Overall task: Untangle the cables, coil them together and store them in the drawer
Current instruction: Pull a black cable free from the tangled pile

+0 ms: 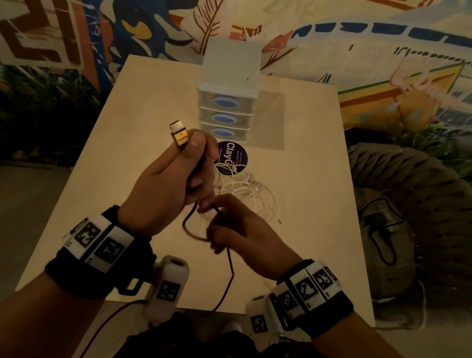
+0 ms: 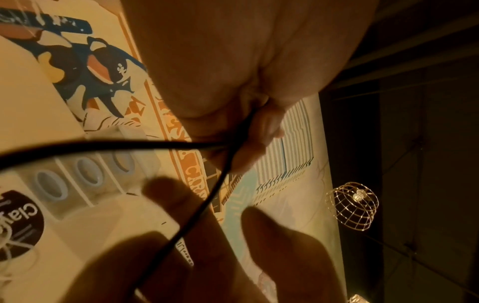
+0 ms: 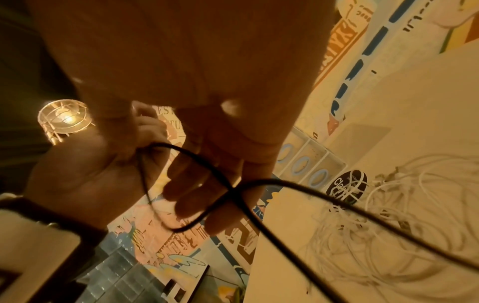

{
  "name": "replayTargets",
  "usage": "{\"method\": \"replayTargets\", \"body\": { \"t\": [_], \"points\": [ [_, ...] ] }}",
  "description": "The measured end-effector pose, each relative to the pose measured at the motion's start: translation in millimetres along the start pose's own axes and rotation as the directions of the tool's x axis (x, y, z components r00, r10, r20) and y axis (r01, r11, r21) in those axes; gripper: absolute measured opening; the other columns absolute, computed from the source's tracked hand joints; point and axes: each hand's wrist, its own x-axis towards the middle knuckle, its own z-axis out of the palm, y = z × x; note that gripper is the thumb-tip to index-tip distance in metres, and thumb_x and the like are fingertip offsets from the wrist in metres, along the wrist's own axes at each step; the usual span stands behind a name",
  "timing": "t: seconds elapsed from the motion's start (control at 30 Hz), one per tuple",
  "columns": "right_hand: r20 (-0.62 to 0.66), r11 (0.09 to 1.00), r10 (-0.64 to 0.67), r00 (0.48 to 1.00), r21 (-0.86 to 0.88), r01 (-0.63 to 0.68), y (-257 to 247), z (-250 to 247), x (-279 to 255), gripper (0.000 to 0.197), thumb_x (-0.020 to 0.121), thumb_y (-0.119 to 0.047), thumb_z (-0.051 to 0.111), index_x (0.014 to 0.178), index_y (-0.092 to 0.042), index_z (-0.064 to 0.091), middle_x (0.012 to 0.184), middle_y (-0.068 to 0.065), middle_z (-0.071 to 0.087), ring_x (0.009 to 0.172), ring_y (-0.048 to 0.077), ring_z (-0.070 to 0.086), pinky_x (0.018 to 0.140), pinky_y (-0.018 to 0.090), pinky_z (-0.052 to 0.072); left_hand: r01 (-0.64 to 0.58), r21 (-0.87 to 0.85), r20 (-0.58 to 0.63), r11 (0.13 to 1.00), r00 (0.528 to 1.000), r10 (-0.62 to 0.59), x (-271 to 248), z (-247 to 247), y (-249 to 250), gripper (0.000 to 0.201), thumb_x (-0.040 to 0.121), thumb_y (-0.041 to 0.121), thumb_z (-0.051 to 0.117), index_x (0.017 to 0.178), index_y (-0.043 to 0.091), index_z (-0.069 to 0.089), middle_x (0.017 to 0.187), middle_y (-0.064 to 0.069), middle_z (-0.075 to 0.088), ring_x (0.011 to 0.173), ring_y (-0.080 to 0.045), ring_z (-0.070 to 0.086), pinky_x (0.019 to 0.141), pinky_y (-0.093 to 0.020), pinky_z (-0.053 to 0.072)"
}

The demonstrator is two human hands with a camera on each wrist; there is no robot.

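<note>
- Head: left hand clenches the dark cable below its plug; right hand pinches a loop. White cables lie tangled before the shut drawers.
- Left wrist: the cable looks limp and light; it is best held near the plug. The fingers are blurred.
- Right wrist: the loop crosses the fingers; the cable's far end is cut off.

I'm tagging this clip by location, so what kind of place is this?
Probably a café or lounge-style room, not a workshop: a painted mural covers the wall, a caged bulb lamp glows overhead, and a woven chair stands beside the small pale table.
</note>
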Motion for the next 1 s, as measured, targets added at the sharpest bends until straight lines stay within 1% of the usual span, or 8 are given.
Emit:
{"method": "replayTargets", "body": {
  "t": [0.1,0.2,0.27,0.37,0.57,0.73,0.9,1.0],
  "points": [
    [-0.042,0.98,-0.057,0.998,-0.192,0.048,-7.9,-0.5,7.2,0.035,0.084,-0.041,0.079,0.109,-0.055,0.059,0.107,-0.011,0.058,0.09,0.002,0.061,0.078,0.023,0.054,0.011,-0.057,0.008,0.998,1.0,-0.011,-1.6,0.7,3.2,0.028,0.11,0.023,0.032,0.086,0.015,0.046,0.064,-0.002,0.023,0.048,-0.013,0.023,0.051,-0.03,0.031],
    [0.021,0.916,-0.032,0.999,-0.4,0.038,-2.0,3.0,17.8,0.026,0.085,-0.045,0.078,0.108,-0.039,0.07,0.113,-0.009,0.056,0.088,-0.006,0.057,0.083,0.024,0.054,-0.05,-0.045,-0.032,0.998,0.998,0.049,1.2,-1.3,10.7,0.027,0.11,0.017,0.035,0.085,0.019,0.044,0.063,0.005,0.03,0.048,-0.011,0.024,0.049,-0.027,0.03],
    [0.026,0.919,0.074,0.997,-0.391,-0.058,11.9,5.4,18.5,0.023,0.095,-0.044,0.067,0.102,-0.023,0.073,0.095,-0.012,0.065,0.071,-0.008,0.057,0.075,0.026,0.052,-0.07,-0.067,-0.094,0.995,0.994,0.063,5.8,-9.7,18.9,0.029,0.11,0.02,0.034,0.082,0.02,0.04,0.061,0.007,0.028,0.046,-0.01,0.02,0.047,-0.025,0.026],
    [0.021,0.909,0.221,0.975,-0.367,-0.198,34.5,0.0,3.1,0.041,0.104,-0.049,0.047,0.084,-0.021,0.07,0.063,-0.02,0.059,0.056,-0.004,0.05,0.066,0.017,0.042,-0.101,-0.105,-0.192,0.989,0.978,0.079,10.6,-30.2,29.9,0.029,0.11,0.03,0.034,0.083,0.022,0.042,0.062,0.004,0.021,0.047,-0.012,0.013,0.046,-0.024,0.018],
    [-0.063,0.936,0.264,0.962,-0.222,-0.271,93.5,-15.5,-48.2,0.037,0.104,-0.053,0.041,0.078,-0.031,0.055,0.078,-0.011,0.055,0.071,0.006,0.051,0.073,0.028,0.047,-0.126,-0.078,-0.314,0.989,0.945,0.095,5.8,-48.5,32.2,0.029,0.11,0.037,0.032,0.093,0.025,0.053,0.065,0.006,0.033,0.049,-0.01,0.021,0.045,-0.022,0.023],
    [0.044,0.882,0.391,0.92,-0.303,-0.36,123.9,-3.9,-71.2,0.032,0.109,-0.034,0.037,0.098,-0.025,0.065,0.091,-0.008,0.066,0.081,0.006,0.06,0.085,0.027,0.051,-0.054,-0.098,-0.262,0.994,0.965,0.027,8.2,-40.6,24.5,0.038,0.11,0.041,0.028,0.103,0.022,0.06,0.056,0.006,0.027,0.047,-0.011,0.015,0.047,-0.028,0.014],
    [0.078,0.711,0.445,0.892,-0.636,-0.299,161.4,-10.3,-93.3,0.04,0.102,-0.05,0.043,0.13,-0.029,0.063,0.128,0.001,0.063,0.117,0.017,0.059,0.104,0.031,0.044,0.025,-0.122,-0.266,0.992,0.962,-0.057,7.7,-27.8,15.3,0.045,0.109,0.043,0.027,0.079,0.021,0.053,0.05,0.006,0.022,0.044,-0.013,0.019,0.052,-0.027,0.042],
    [0.011,0.715,0.417,0.909,-0.622,-0.32,150.6,-26.1,-97.4,0.047,0.098,-0.051,0.055,0.142,-0.038,0.049,0.138,-0.008,0.057,0.117,0.007,0.057,0.103,0.027,0.045,0.129,-0.173,-0.222,0.976,0.961,-0.166,3.2,-19.0,4.7,0.041,0.108,0.042,0.033,0.074,0.02,0.04,0.052,0.006,0.02,0.044,-0.011,0.017,0.043,-0.024,0.031]
  ]
}}
